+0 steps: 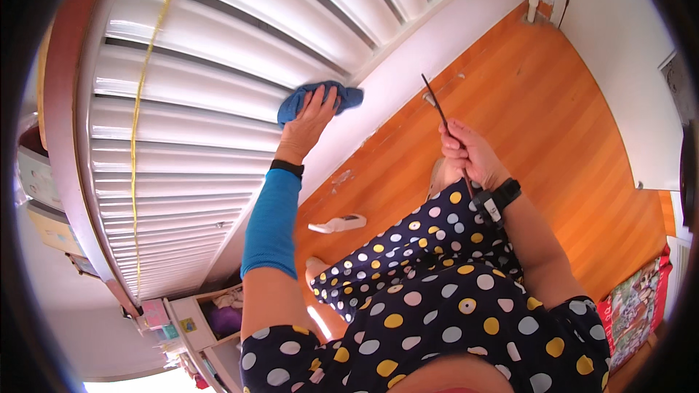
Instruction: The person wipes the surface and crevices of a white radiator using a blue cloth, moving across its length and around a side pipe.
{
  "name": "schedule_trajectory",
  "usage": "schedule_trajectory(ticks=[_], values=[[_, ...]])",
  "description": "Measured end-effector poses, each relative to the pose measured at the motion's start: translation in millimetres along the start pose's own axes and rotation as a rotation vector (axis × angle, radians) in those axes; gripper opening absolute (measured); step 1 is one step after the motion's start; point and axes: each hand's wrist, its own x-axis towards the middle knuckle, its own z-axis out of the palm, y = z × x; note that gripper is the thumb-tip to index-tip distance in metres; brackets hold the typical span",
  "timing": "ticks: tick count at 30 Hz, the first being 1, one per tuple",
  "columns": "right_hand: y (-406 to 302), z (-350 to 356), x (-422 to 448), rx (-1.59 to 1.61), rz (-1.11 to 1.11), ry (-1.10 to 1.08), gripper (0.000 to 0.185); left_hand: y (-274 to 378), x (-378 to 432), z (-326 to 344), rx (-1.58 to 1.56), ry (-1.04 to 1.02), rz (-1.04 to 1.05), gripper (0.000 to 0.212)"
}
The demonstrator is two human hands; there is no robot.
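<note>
My left hand holds a folded blue cloth against the lower ends of the fins of a white radiator. A blue sleeve and a black band cover that forearm and wrist. Away from the radiator, over the wooden floor, my right hand grips a thin dark stick, whose one end points up past the fingers. The stick's other end runs by the black watch on that wrist. A yellow cord lies across the radiator fins.
A white handheld object lies on the wooden floor near my feet. A white door stands at the right, with a red patterned bag below it. Open shelves with cloth items are at the lower left. A reddish ledge edges the radiator.
</note>
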Motion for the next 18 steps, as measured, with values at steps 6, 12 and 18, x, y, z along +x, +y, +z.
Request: schedule_trajectory(ticks=[6,12,18], values=[[0,-2,6,0.007,-0.003,-0.041,0.015,-71,62,-52,0.105,-0.051,-0.041,0.037],[-11,-4,1,0.028,-0.030,-0.034,0.015,-120,167,-103,0.174,0.499,-0.705,0.028],[-22,0,-10,-0.004,-0.028,-0.010,0.016,-54,152,-33,0.031,0.182,-0.355,0.038]])
